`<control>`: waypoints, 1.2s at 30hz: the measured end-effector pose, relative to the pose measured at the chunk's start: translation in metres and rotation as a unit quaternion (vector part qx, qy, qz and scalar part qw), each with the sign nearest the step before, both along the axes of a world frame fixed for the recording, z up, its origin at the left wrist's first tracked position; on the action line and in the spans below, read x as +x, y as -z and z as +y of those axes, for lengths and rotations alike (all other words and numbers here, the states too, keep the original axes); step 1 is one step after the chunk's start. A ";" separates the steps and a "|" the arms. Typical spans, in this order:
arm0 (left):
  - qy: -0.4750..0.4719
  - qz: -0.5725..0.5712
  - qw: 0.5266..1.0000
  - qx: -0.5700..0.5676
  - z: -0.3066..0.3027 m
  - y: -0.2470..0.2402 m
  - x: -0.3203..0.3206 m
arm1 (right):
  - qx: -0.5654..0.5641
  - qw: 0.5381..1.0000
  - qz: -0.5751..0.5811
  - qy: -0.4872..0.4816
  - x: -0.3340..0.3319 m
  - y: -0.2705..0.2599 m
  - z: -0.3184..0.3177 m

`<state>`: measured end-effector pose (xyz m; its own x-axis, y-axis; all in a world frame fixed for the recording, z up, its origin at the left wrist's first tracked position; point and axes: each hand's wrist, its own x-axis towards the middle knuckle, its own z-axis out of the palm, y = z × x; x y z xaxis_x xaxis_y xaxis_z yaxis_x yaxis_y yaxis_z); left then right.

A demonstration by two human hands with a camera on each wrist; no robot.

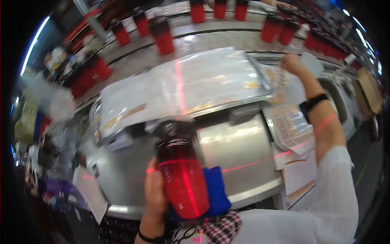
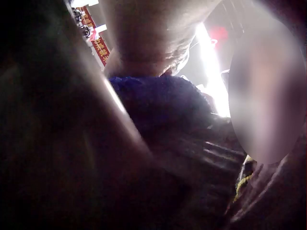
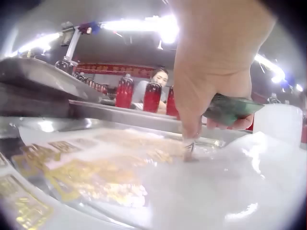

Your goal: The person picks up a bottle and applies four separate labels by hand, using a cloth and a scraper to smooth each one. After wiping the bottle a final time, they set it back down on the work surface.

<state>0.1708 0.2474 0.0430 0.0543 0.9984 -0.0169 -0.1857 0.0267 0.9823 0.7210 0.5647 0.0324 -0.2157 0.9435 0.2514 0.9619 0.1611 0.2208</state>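
A glossy bottle-shaped vessel (image 1: 185, 183), black at the top and fading to red, is held tilted in front of the body; the left hand (image 1: 156, 191) grips its left side. A blue cloth (image 1: 215, 189) lies behind it, also visible in the left wrist view (image 2: 158, 98). At the right, the right hand (image 1: 291, 63) is over sheets with gold print. In the right wrist view, the right hand (image 3: 216, 91) has its fingers curled round a dark green item (image 3: 230, 109), with one finger pointing down at the white film (image 3: 192, 187). The left wrist view is mostly dark.
A large tray under white sheets (image 1: 162, 91) spans the metal table (image 1: 239, 150). Red-black vessels (image 1: 161, 36) stand along the ledge behind. Gold-print sheets (image 1: 288, 124) lie at the right, beside a sink (image 1: 333, 97). A person (image 3: 159, 76) is beyond the ledge.
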 end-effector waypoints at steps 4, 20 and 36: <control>0.044 -0.043 0.998 -0.024 0.002 -0.002 -0.008 | -0.003 0.980 0.167 -0.109 -0.090 -0.085 -0.059; 0.044 -0.082 0.996 0.005 -0.006 -0.012 -0.012 | -0.186 0.807 0.450 -0.335 -0.355 -0.110 -0.255; 0.023 -0.054 0.997 0.045 -0.008 -0.012 0.007 | -0.195 0.810 0.460 -0.307 -0.361 -0.092 -0.239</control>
<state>0.1775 0.2390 0.0553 0.0964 0.9920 0.0816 -0.2916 -0.0503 0.9552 0.3602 0.3254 0.1248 -0.5649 0.7761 0.2803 0.4039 0.5563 -0.7262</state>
